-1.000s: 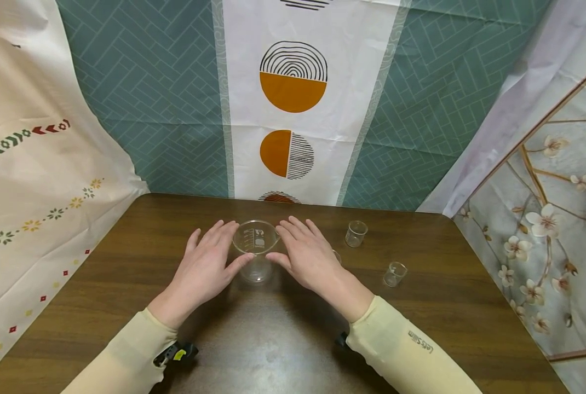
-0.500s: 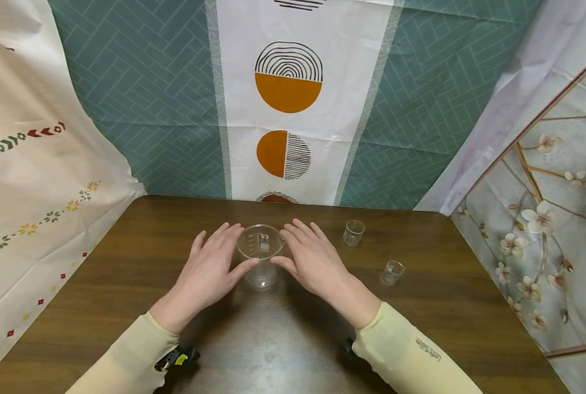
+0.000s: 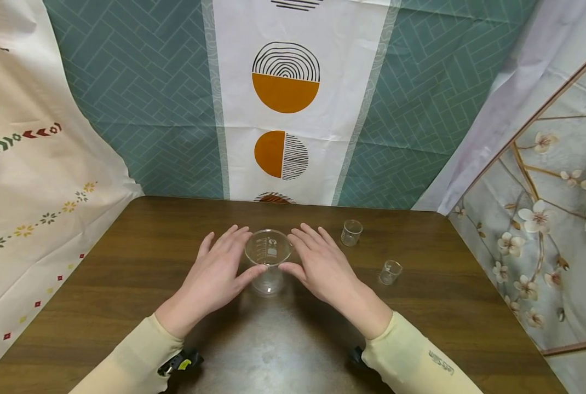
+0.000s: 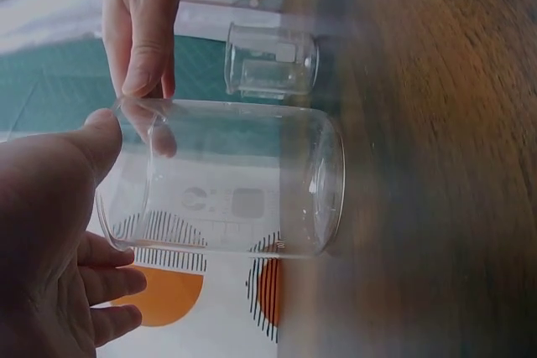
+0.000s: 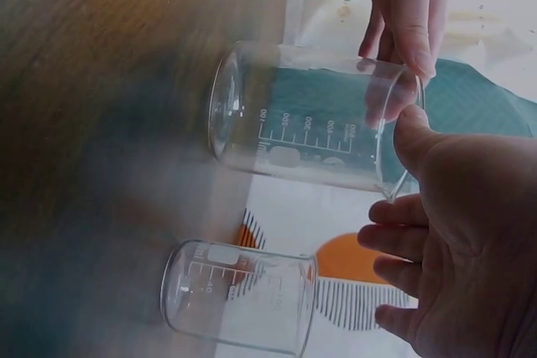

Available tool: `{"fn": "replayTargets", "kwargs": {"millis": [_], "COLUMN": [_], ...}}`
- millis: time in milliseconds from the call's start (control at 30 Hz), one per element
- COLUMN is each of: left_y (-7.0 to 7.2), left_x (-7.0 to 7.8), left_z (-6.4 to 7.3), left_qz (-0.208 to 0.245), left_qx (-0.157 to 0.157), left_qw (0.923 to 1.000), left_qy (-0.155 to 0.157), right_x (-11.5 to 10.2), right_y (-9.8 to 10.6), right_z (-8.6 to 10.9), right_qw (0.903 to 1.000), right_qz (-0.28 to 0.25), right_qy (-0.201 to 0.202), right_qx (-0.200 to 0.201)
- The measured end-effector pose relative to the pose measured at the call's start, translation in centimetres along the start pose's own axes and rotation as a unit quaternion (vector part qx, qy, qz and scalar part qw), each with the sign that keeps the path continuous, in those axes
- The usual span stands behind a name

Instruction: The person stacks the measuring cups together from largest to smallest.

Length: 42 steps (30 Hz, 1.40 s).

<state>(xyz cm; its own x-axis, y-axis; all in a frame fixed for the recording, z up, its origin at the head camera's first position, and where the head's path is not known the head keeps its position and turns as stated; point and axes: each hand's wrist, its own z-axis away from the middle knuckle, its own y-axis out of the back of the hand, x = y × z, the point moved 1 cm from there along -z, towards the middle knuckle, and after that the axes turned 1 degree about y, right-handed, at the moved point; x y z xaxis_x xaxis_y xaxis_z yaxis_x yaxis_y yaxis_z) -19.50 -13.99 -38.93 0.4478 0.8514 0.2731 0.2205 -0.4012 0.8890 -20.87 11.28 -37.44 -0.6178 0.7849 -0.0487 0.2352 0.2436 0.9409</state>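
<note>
Both hands hold a large clear glass beaker (image 3: 267, 279) by its rim, one from each side. My left hand (image 3: 219, 268) has its thumb at the near rim and its fingers along the left side. On the right side, my right hand (image 3: 322, 268) mirrors it, the two thumb tips close together. The beaker is upright, with white graduation marks and a spout; the right wrist view shows the spout by the index finger. A medium beaker (image 5: 239, 299) stands beside it, hidden behind the right hand in the head view.
Two small glass beakers stand to the right on the brown wooden table (image 3: 125, 273): a farther small beaker (image 3: 351, 233) and a nearer small beaker (image 3: 390, 272). A patterned cloth (image 3: 174, 109) hangs at the table's back edge, with other cloths on both sides.
The large beaker has moved to the right and a little nearer, with both hands keeping hold of it. The medium beaker's edge, seen earlier beside the right hand, is now covered.
</note>
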Motion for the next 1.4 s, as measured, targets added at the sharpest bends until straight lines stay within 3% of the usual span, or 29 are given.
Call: {"fn": "replayTargets", "kwargs": {"millis": [667,1400], "left_y": [-0.5,-1.2], "left_x": [1.1,1.1], "left_z": [0.0,-0.6], "left_qz": [0.041,0.088], "left_qx": [-0.015,-0.024], "left_qw": [0.999,0.9956], "left_qy": [-0.01,-0.02], "right_x": [0.7,1.3], "right_y": [0.6,1.3], "right_z": [2.0,2.3], "right_qw": [0.9997,0.9992], "right_qz": [-0.018,-0.021], "right_qy": [0.013,0.03], "right_qx": [0.005,-0.013]}}
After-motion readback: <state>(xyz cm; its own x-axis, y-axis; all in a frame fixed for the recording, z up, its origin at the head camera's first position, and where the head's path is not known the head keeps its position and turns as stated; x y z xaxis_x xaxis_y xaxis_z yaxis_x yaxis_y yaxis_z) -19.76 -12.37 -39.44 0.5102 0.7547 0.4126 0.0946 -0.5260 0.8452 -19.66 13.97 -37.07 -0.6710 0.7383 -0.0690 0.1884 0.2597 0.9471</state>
